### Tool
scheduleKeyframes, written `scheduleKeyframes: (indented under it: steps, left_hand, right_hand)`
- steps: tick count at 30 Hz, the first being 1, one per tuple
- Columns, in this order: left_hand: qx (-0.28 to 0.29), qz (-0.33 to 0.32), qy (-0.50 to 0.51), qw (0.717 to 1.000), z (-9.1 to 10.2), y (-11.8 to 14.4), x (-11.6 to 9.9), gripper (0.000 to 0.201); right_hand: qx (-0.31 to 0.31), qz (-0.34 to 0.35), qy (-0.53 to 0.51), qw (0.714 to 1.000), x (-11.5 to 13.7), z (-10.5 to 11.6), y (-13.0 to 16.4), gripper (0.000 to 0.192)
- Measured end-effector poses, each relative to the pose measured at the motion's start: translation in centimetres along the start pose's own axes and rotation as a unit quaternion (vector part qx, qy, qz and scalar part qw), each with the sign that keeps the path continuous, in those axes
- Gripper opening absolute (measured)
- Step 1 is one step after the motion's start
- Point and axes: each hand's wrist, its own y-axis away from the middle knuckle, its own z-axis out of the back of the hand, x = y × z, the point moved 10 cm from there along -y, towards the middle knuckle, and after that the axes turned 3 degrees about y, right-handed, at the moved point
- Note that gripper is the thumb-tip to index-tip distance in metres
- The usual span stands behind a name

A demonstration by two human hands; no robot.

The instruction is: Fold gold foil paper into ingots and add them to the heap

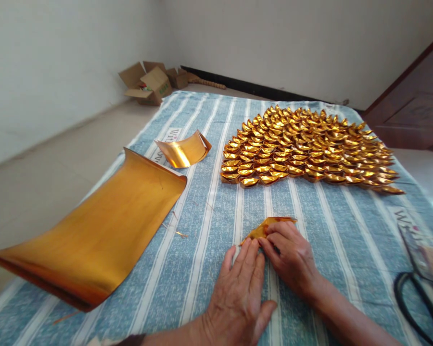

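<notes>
A small piece of gold foil paper (pixel 263 229), folded along its edges, lies on the striped cloth in front of me. My left hand (pixel 240 288) rests flat with its fingers stretched out, their tips on the paper's near left edge. Bent over the same piece, my right hand (pixel 292 254) pinches its near edge between thumb and fingers. Part of the paper is hidden under the fingertips. Beyond it stand many folded gold paper ingots (pixel 303 149), packed in close rows.
Large curled gold sheets (pixel 104 226) lie at left, with a smaller curled stack (pixel 185 150) behind them. Black-handled scissors (pixel 414 293) sit at the right edge. Foil scraps (pixel 181 234) dot the blue-and-white cloth (pixel 202 192). An opened cardboard box (pixel 149 86) is on the floor beyond.
</notes>
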Motion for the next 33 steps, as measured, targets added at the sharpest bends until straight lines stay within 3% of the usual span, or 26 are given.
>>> scheduleKeyframes:
  steps: [17, 33]
  left_hand:
    - [0.048, 0.055, 0.069, 0.995, 0.1, -0.2, 1.0, 0.069]
    - [0.058, 0.061, 0.068, 0.994, -0.3, -0.2, 1.5, 0.069]
  right_hand:
    - [0.003, 0.029, 0.068, 0.997, 0.8, -0.2, 0.3, 0.026]
    - [0.010, 0.041, 0.079, 0.996, 0.6, -0.6, 0.5, 0.027]
